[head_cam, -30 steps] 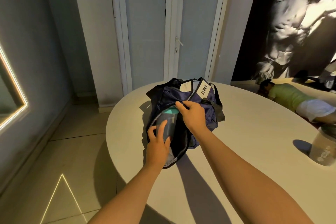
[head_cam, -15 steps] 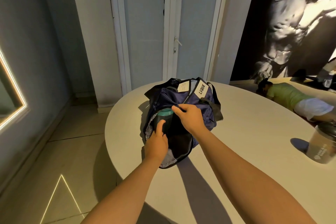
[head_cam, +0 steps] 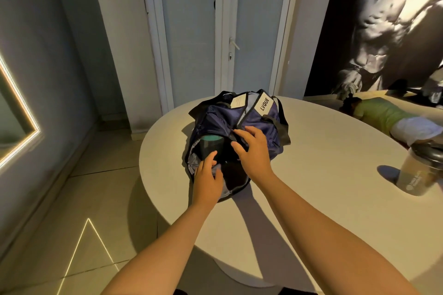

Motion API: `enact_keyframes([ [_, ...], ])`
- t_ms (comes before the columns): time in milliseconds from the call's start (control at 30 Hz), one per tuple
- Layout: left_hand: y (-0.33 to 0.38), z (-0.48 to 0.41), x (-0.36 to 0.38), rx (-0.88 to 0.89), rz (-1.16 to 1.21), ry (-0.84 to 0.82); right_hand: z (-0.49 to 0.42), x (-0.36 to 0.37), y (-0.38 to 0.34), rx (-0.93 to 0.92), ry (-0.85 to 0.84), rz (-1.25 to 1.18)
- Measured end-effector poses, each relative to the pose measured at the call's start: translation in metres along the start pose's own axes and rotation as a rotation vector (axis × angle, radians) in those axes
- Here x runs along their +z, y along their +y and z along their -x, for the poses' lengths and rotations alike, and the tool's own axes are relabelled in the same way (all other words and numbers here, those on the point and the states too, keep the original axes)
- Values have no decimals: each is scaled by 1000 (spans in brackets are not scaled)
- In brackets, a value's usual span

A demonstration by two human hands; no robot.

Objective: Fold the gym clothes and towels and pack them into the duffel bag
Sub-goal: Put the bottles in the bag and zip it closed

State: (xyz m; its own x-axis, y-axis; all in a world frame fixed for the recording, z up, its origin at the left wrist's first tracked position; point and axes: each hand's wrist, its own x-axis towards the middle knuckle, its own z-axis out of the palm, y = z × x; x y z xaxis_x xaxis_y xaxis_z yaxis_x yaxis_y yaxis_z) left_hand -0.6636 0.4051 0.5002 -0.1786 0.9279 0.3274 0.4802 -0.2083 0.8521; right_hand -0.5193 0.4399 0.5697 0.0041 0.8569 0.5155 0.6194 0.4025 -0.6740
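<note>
**Navy bag [head_cam: 254, 117] open on bench [head_cam: 323, 175]**

Fingers straight, the left hand [head_cam: 207, 182] touches a teal-capped bottle [head_cam: 211, 145] inside the bag's near mouth. The right hand [head_cam: 254, 151] lies spread on the bag's top. A shirt [head_cam: 378, 116] and towel [head_cam: 414, 129] lie well right of it.

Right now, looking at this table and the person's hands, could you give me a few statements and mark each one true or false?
1. The duffel bag lies on the pale table. True.
2. The bag is zipped shut. False: its near end gapes open and a teal-lidded bottle shows inside.
3. The left hand and the right hand are both at the bag. True.
4. The green garment is packed in the bag. False: it lies far off to the right, outside the bag.
5. A shaker stands on the floor. False: it stands on the table, at the right.
</note>
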Motion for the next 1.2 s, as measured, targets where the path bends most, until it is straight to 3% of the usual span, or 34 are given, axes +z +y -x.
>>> enact_keyframes([
  [100,15,15,8,80,40,43,21,-16,12,-49,149,49],
  [167,32,23,22,147,76,-16,34,-34,21,-42,153,59],
  [267,55,33,58,180,95,-137,55,-71,47,194,71,-16],
  [400,86,50,131,98,74,-344,92,-135,100,488,146,29],
  [567,126,73,233,-9,137,-615,123,-210,156,643,277,78],
  [700,159,76,297,-26,145,-684,122,-255,204,772,434,31],
  [967,213,56,392,-43,228,-829,86,-309,296,850,546,-98],
  [1200,234,28,432,-98,298,-843,67,-313,300,759,513,-180],
])
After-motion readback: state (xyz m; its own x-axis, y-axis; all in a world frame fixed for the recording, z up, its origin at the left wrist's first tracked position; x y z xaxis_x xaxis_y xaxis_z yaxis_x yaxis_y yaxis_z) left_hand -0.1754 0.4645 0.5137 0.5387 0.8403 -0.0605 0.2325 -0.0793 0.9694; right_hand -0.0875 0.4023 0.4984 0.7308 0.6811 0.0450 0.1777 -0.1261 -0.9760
